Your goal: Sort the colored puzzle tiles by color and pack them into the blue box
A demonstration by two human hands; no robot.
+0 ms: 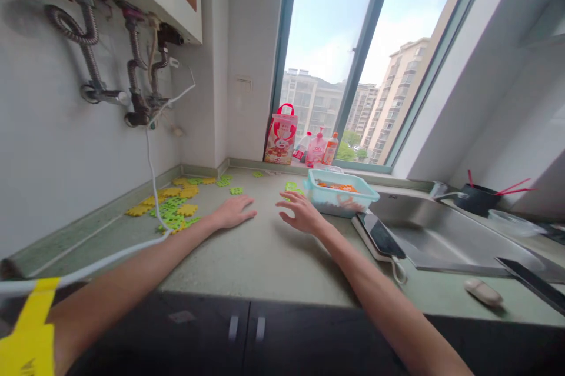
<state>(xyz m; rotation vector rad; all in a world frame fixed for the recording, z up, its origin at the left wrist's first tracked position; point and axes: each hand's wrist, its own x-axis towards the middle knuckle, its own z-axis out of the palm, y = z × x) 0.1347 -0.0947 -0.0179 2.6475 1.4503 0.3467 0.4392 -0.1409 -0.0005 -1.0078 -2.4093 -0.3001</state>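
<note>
My left hand (233,212) rests on the counter with its fingers apart, holding nothing. Just beyond its fingertips lies a green puzzle-like piece (236,190). My right hand (300,211) hovers over the counter, fingers spread and nothing in them. Close behind it are green pieces (291,186), partly hidden by the fingers. A light blue plastic basket (338,205) with orange pieces (338,186) in it stands right of this hand. To the left, several yellow pieces (188,191) and green pieces (170,209) lie spread along the wall.
A white cable (153,173) hangs down across the left side. A phone (377,233) on a white block lies beside the steel sink (424,235). A computer mouse (483,292) sits near the front edge. Bottles (316,149) and a red-handled bag (281,137) stand by the window.
</note>
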